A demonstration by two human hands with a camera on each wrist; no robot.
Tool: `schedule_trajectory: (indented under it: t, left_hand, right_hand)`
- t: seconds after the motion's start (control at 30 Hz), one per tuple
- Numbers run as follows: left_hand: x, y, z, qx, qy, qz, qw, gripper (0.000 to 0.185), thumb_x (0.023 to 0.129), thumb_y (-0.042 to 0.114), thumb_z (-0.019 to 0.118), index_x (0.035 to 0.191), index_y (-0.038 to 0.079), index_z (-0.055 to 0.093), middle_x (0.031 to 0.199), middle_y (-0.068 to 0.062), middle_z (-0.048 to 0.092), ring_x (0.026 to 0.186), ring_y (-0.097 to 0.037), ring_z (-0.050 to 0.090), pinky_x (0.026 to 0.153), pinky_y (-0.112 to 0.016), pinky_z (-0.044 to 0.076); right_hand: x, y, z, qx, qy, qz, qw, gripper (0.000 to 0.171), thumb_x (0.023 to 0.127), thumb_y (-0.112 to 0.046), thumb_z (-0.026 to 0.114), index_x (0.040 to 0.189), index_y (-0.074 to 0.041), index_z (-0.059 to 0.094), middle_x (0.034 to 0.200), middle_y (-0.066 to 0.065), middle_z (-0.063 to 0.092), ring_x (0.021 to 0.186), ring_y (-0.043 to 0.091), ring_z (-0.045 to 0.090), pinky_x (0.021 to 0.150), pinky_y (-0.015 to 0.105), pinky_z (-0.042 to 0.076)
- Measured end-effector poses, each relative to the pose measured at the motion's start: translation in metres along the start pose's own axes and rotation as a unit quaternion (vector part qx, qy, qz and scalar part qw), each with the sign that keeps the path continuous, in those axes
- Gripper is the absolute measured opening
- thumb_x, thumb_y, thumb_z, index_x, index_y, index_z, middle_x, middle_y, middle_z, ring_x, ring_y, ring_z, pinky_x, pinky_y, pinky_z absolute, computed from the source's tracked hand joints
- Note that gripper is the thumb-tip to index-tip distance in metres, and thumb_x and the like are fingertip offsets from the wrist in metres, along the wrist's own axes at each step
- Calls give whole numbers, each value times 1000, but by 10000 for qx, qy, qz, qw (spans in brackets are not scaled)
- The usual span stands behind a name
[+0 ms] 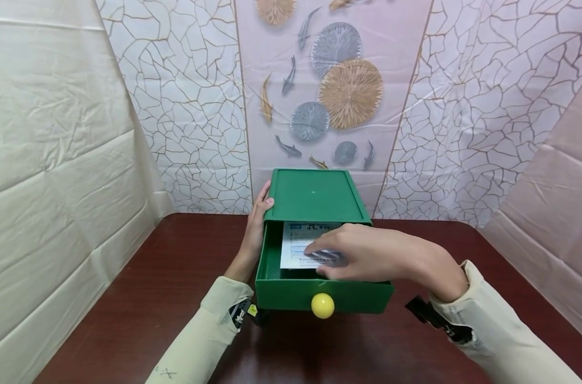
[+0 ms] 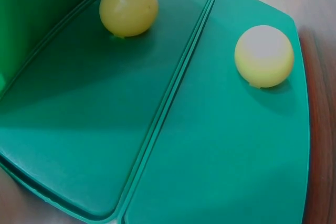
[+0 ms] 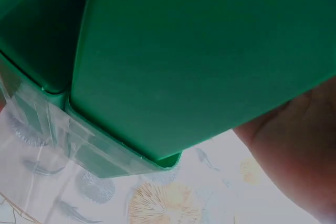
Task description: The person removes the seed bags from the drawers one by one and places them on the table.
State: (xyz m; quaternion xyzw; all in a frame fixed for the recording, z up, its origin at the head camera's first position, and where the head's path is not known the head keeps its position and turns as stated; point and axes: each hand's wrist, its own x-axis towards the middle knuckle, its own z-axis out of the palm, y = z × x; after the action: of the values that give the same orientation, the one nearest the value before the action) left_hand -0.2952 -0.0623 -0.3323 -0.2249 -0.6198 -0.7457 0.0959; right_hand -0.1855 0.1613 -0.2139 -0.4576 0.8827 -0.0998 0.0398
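A green drawer cabinet (image 1: 315, 194) stands on a dark red-brown table (image 1: 152, 298). Its top drawer (image 1: 291, 296) with a yellow knob (image 1: 322, 305) is pulled out toward me. A white printed sheet or box (image 1: 296, 245) lies inside. My left hand (image 1: 255, 224) holds the cabinet's left side, thumb on the top edge. My right hand (image 1: 320, 256) reaches into the drawer and pinches a small grey packet (image 1: 331, 257) over the white sheet. The left wrist view shows two green drawer fronts (image 2: 105, 119), each with a yellow knob (image 2: 128, 8). In the right wrist view a green drawer wall (image 3: 210, 51) is close, my palm (image 3: 299, 150) beside it.
Patterned sheets with fish and round motifs (image 1: 339, 90) hang behind the cabinet, and plain cloth walls (image 1: 56, 160) close in the left and right sides. Bare table surface lies on both sides of the cabinet and in front of it.
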Motion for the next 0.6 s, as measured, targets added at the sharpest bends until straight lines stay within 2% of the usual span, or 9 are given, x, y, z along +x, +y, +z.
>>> schedule_trajectory:
  t: [0.13,0.27,0.4,0.5,0.6]
  left_hand:
    - [1,0,-1,-30,-29,13,10000,75,101,38,39,171,19,19,175,-6,19,157,-32,25,122,-63,22]
    - [1,0,-1,-71,-18,21,10000,75,101,38,40,171,20,20,175,-5,19,156,-31,25,123,-62,22]
    - [1,0,-1,-82,9,9,10000,75,101,38,40,171,21,21,175,-4,19,156,-30,25,123,-61,22]
    - [1,0,-1,-94,-5,10,10000,74,101,38,40,171,21,21,175,-4,19,156,-30,25,123,-61,21]
    - [0,0,1,-78,11,2,10000,73,102,38,40,171,21,21,175,-3,20,156,-30,26,122,-62,22]
  right_hand:
    - [-3,-4,-3,-82,221,86,9997,32,107,-19,58,135,-16,72,118,-8,72,88,2,61,82,30,54]
    - [-6,-8,-3,-349,411,77,9985,31,106,-17,61,135,-16,72,116,-7,74,81,1,59,76,27,54]
    - [-10,-14,1,-709,649,-29,9954,28,102,-13,69,129,-17,74,113,-7,75,87,4,65,79,31,58]
    - [-13,-19,3,-801,836,-41,9933,27,100,-20,74,128,-18,74,117,-7,75,96,6,68,85,34,59]
    - [-16,-24,4,-743,1003,-9,9922,28,100,-29,74,126,-19,73,116,-9,73,99,6,68,86,34,59]
